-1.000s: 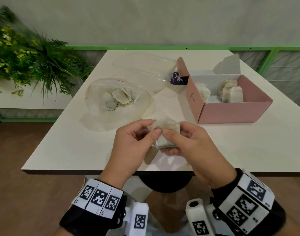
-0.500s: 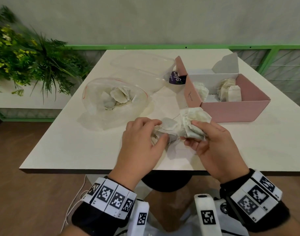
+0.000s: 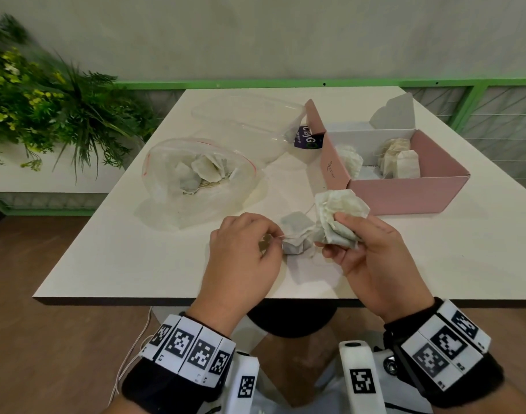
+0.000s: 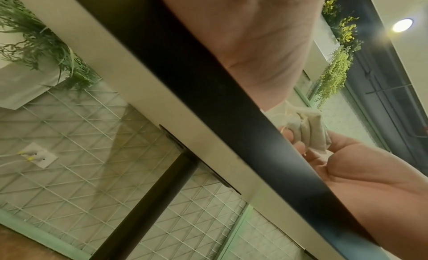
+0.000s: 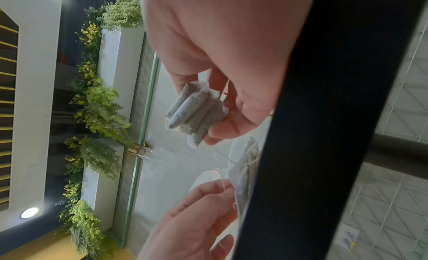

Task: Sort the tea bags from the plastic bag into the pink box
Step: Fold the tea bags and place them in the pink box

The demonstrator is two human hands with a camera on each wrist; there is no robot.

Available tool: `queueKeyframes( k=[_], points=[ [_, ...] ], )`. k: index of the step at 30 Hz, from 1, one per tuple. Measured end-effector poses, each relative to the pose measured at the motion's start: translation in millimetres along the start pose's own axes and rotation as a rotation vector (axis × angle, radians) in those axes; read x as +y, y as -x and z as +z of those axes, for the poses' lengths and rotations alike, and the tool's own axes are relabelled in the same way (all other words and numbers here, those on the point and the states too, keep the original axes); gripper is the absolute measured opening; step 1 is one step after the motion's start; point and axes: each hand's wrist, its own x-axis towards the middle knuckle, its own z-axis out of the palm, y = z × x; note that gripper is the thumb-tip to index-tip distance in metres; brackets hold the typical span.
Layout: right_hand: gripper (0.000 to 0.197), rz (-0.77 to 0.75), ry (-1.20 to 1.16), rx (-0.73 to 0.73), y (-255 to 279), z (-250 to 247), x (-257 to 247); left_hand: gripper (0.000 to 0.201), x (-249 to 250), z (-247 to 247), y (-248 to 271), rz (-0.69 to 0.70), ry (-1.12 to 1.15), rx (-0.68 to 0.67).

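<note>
My right hand grips a bundle of several white tea bags just above the table, in front of the pink box. My left hand pinches the string of a single tea bag that lies on the table between the hands. A thin string still links that bag to the bundle. In the right wrist view the bundle sits in my curled fingers. The clear plastic bag at the left holds several tea bags. Two piles of tea bags lie in the box.
A second clear plastic bag and a purple label lie behind, left of the box. The box's lid flap stands up at the back. A leafy plant stands off the table's left side. The table's near edge is below my wrists.
The hands have drawn apart. The right hand moved right with the bundle, while the left kept one tea bag, now down on the table and held by its string.
</note>
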Motion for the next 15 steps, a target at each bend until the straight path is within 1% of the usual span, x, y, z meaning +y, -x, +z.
queueKeyframes(
  k=[4, 9, 13, 15],
  points=[
    [0.025, 0.004, 0.004, -0.024, 2.5, -1.1, -1.7, 0.014, 1.7, -4.8, 1.3, -0.073, 0.169, 0.019],
    [0.025, 0.0, 0.002, -0.038, 3.7, 0.0, -2.4, 0.022, 0.5, -14.7, -1.5, -0.271, 0.564, 0.098],
    [0.023, 0.004, -0.073, -0.045, 2.8, -1.7, -3.5, 0.045, 2.3, -37.8, -6.2, -0.333, 0.813, 0.101],
    [0.02, 0.009, -0.139, -0.056, 2.2, -3.3, -4.4, 0.042, 4.9, -55.3, -12.2, -0.364, 0.978, 0.156]
  ],
)
